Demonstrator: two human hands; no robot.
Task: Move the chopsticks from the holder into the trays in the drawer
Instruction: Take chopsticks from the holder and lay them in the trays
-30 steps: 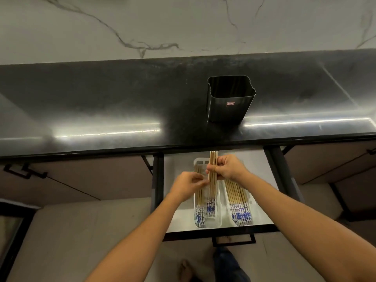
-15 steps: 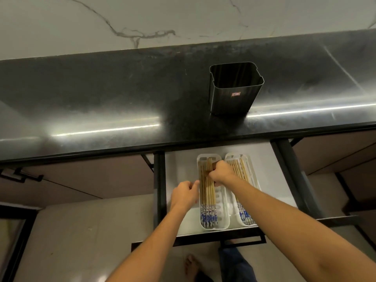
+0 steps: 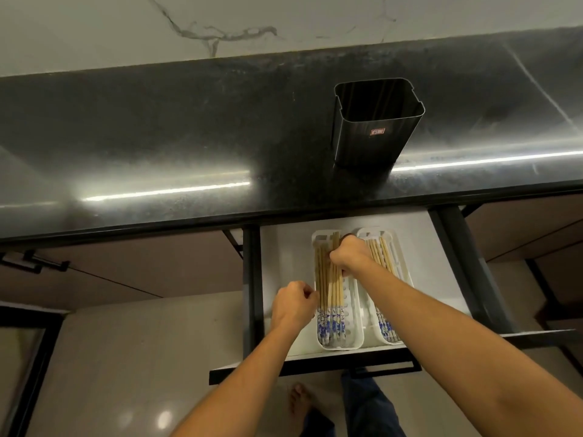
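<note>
Head view, only one available:

- Black countertop [image 3: 157,137] runs across the frame, marble wall [image 3: 315,17] behind it. The dark metal chopstick holder [image 3: 378,127] stands upright on the counter near the front edge, open top toward the camera, small red label on its near face.
- The drawer [image 3: 284,263] below the counter is pulled out and has a white floor. Two white trays sit side by side in it, long axis front to back, rims touching or very nearly so.
- Left tray [image 3: 351,298] holds the chopstick bundle [image 3: 329,288]: bamboo shafts lying lengthwise, blue-and-white patterned ends toward the drawer front. A few shafts are slightly skewed at the far end.
- Right tray [image 3: 377,230] holds the other chopsticks [image 3: 380,252], same orientation, partly hidden under the right forearm.
- Right hand [image 3: 350,253] is at the far end of the left tray, knuckles up, fingers curled down around the chopstick bundle — a closed grip on the shafts.
- Left hand [image 3: 293,305] is just outside the left tray's left rim, about mid-length, with fingers curled in and fingertips at the rim. Contact looks likely — can't tell whether it actually pinches the rim or only rests against it.
- A bare foot [image 3: 298,400] stands on the glossy tile floor [image 3: 126,357] below the drawer front.
</note>
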